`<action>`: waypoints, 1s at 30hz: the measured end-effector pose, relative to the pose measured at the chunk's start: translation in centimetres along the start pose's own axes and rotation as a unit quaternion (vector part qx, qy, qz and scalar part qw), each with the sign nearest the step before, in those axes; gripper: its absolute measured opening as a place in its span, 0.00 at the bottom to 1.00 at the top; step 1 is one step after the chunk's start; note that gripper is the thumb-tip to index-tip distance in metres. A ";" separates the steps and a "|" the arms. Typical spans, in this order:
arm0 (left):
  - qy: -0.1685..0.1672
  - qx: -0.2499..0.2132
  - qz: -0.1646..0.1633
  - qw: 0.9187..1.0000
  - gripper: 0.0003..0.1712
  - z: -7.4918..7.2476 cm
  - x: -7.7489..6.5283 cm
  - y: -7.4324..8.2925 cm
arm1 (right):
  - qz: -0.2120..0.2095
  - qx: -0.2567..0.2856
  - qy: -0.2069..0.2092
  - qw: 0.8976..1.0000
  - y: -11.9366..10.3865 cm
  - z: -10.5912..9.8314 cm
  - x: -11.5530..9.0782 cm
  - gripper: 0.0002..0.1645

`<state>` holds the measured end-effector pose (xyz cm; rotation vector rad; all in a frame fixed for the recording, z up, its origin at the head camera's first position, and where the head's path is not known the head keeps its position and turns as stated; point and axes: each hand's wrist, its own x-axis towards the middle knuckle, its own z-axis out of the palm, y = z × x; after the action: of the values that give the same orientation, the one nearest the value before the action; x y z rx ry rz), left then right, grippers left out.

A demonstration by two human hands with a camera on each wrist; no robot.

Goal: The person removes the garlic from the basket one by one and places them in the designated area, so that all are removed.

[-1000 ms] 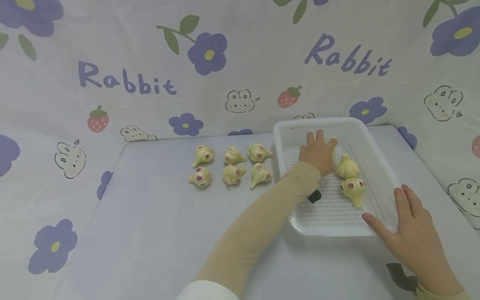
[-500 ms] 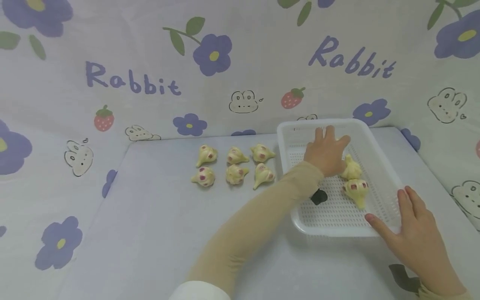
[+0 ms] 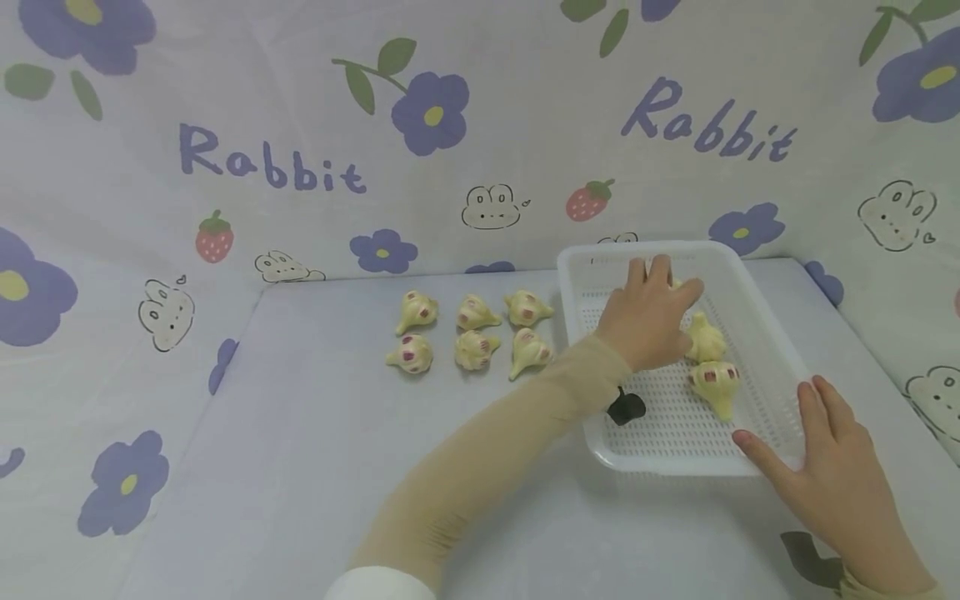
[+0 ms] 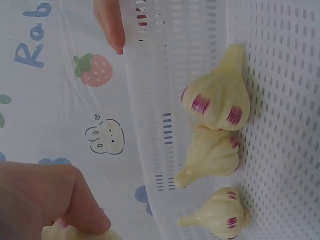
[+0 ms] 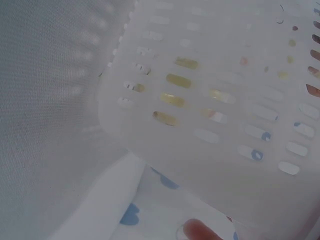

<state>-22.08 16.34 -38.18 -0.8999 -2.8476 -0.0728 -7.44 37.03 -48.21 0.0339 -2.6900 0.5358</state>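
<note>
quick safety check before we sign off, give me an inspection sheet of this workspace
Surface: flat pale tabletop.
Job's things: six cream, purple-marked garlic bulbs on the tabletop, two rows of three; three more bulbs inside a white, perforated, rectangular plastic basket.
Clutter: small dark shapes near both wrists, too unclear to identify.
Left hand: pinches another bulb.
Right hand: at the basket's near right corner, thumb spread.
Cables: nothing seen.
Surroundings: white backdrop printed with purple flowers, strawberries, rabbits.
</note>
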 end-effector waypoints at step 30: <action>0.119 -0.087 0.059 0.987 0.21 -0.6 -9.6 -4.5 | 0.029 -0.028 -0.040 0.998 -0.5 -0.2 0.1 0.65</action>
<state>-16.83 7.19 -39.14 -1.0160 -2.5915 -0.3941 -7.40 36.61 -47.79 -0.0393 -2.7909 0.4861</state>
